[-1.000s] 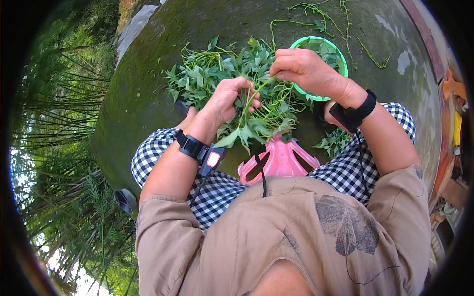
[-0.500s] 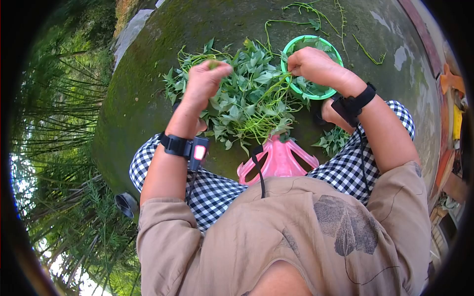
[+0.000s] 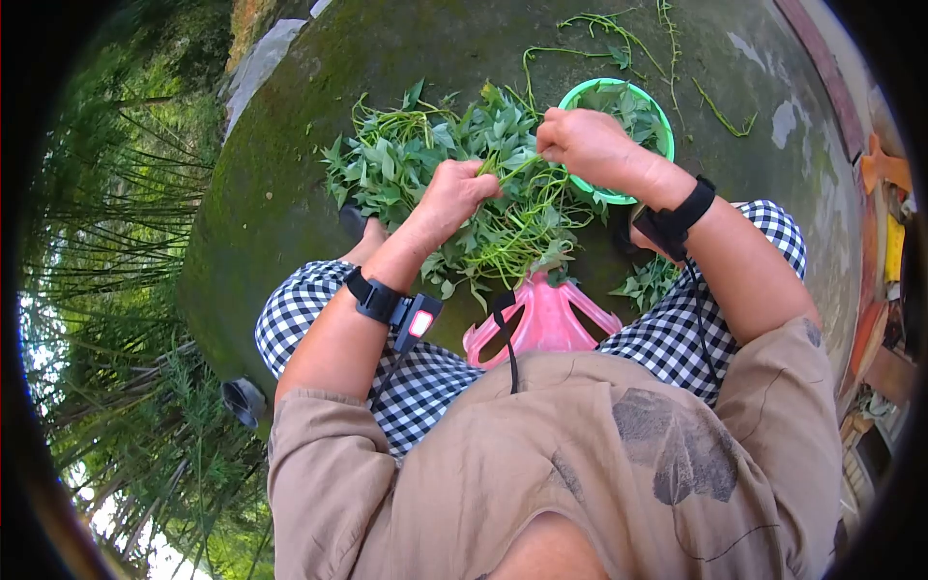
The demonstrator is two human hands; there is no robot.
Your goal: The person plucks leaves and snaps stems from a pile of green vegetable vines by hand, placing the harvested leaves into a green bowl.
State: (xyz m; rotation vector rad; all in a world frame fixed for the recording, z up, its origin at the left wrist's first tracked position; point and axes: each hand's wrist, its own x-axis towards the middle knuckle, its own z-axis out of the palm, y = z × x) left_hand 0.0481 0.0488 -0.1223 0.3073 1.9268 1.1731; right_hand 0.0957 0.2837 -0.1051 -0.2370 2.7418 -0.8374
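A heap of leafy green vines (image 3: 406, 155) lies on the ground before me, its pale stems bunched toward the near side. Above the heap, my left hand (image 3: 452, 200) is closed in a pinch on a green vine stem (image 3: 519, 170). The stem stretches across to my right hand (image 3: 592, 147), whose fingers are also pinched on it. My right hand is at the left rim of a round bright-green basket (image 3: 667, 140), partly covering it. Leaves (image 3: 626, 108) fill the basket.
A pink plastic piece with slots (image 3: 546, 319) stands between my legs. Loose stems (image 3: 725, 108) lie on the mossy concrete (image 3: 261, 193) beyond the basket. A small leaf bunch (image 3: 650, 280) sits near my right foot. Bushes border the left side.
My left hand has moved right and nearer to me, coming closer to the right hand. My right hand has shifted slightly left and nearer. The stem now spans both hands.
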